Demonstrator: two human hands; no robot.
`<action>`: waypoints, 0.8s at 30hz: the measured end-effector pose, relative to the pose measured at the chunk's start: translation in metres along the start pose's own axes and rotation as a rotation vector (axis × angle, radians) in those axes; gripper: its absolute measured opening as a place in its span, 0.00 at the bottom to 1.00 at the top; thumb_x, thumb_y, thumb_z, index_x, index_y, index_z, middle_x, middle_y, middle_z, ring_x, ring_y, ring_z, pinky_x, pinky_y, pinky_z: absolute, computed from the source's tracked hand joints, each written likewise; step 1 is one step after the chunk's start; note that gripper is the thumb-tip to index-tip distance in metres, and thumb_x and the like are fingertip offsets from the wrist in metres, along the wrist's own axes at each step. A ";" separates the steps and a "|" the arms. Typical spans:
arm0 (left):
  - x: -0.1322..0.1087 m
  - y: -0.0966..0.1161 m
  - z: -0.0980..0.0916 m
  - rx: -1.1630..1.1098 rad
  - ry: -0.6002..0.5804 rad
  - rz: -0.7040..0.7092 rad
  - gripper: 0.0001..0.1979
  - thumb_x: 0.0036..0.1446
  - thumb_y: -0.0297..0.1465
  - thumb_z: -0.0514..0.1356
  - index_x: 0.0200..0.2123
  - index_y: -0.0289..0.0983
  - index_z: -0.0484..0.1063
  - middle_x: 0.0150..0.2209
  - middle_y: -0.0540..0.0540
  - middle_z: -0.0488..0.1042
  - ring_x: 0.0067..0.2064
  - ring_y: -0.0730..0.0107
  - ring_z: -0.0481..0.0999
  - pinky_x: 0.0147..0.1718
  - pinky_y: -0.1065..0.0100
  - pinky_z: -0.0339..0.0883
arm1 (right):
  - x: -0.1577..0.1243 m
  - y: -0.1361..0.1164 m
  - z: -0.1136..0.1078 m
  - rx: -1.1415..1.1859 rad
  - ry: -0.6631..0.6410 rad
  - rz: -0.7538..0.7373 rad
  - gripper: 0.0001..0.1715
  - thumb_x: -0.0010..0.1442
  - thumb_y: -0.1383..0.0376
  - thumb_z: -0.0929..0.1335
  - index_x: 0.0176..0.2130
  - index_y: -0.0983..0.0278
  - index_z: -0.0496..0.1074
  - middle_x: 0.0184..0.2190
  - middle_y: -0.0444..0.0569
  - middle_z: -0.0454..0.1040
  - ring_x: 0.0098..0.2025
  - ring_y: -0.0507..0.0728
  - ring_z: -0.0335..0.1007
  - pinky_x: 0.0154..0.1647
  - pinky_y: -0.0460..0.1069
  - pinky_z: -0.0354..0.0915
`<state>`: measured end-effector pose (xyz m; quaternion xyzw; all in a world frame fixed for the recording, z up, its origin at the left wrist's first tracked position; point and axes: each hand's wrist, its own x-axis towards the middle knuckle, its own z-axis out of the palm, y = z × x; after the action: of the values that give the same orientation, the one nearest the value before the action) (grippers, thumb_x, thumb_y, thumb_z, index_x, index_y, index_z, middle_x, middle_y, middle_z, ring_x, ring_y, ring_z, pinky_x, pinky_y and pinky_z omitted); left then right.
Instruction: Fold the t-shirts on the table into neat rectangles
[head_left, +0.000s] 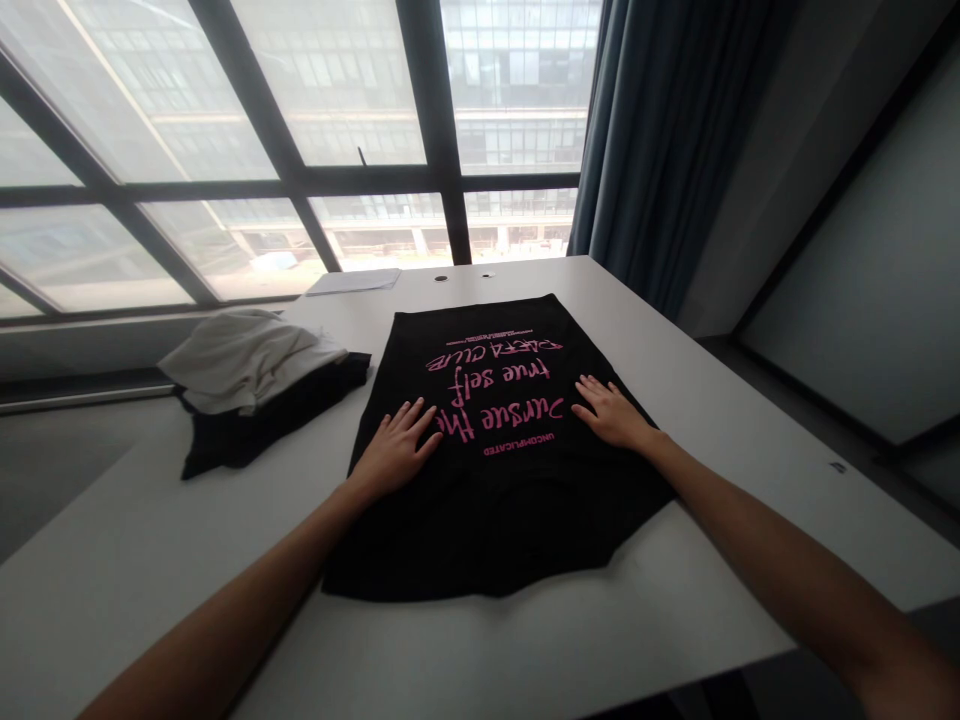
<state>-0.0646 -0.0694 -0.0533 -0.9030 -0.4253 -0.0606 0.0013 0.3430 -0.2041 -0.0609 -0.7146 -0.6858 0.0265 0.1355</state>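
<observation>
A black garment (517, 510) with pink lettering lies spread flat on the white table (675, 620), its print upside down from my side. My left hand (396, 450) rests on the garment's left part, palm down with fingers spread, beside the large pink words. On the right part, near the edge, my right hand (611, 410) lies flat with its fingers apart. Neither hand grips the cloth. The garment's near edge is slightly wavy.
Left of the garment sits a pile with a light grey cloth (251, 355) on top of a black cloth (277, 415). White papers (354, 282) lie at the table's far left edge. Windows (360, 90) and a dark blue curtain (660, 130) stand beyond.
</observation>
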 end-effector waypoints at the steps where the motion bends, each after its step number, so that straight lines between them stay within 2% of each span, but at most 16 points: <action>1: 0.000 0.000 0.000 0.000 -0.003 0.000 0.32 0.70 0.49 0.45 0.71 0.41 0.55 0.73 0.43 0.47 0.73 0.50 0.44 0.67 0.43 0.45 | 0.000 0.000 0.000 0.000 0.000 0.000 0.38 0.71 0.48 0.55 0.70 0.67 0.56 0.72 0.57 0.50 0.74 0.63 0.41 0.72 0.64 0.42; 8: 0.000 0.000 -0.001 -0.002 0.009 0.001 0.32 0.69 0.49 0.45 0.70 0.41 0.56 0.73 0.43 0.47 0.73 0.50 0.44 0.67 0.43 0.46 | 0.001 0.001 0.001 -0.001 0.000 -0.004 0.38 0.71 0.49 0.55 0.70 0.66 0.56 0.72 0.57 0.50 0.74 0.63 0.42 0.72 0.65 0.42; 13: 0.000 -0.002 0.001 -0.013 0.003 0.006 0.33 0.69 0.50 0.44 0.71 0.40 0.55 0.73 0.43 0.46 0.73 0.50 0.44 0.67 0.43 0.45 | 0.000 -0.002 -0.001 -0.003 0.025 0.004 0.39 0.71 0.49 0.56 0.70 0.67 0.54 0.73 0.57 0.46 0.74 0.63 0.38 0.72 0.64 0.42; 24: -0.001 0.001 -0.001 -0.013 0.000 -0.002 0.32 0.69 0.49 0.45 0.71 0.41 0.54 0.73 0.43 0.47 0.73 0.49 0.44 0.67 0.43 0.45 | 0.000 -0.001 -0.002 -0.012 -0.016 0.000 0.38 0.71 0.49 0.55 0.70 0.67 0.55 0.72 0.57 0.49 0.74 0.62 0.40 0.72 0.64 0.42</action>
<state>-0.0644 -0.0708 -0.0525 -0.9026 -0.4259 -0.0631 -0.0046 0.3419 -0.2045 -0.0591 -0.7151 -0.6871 0.0281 0.1259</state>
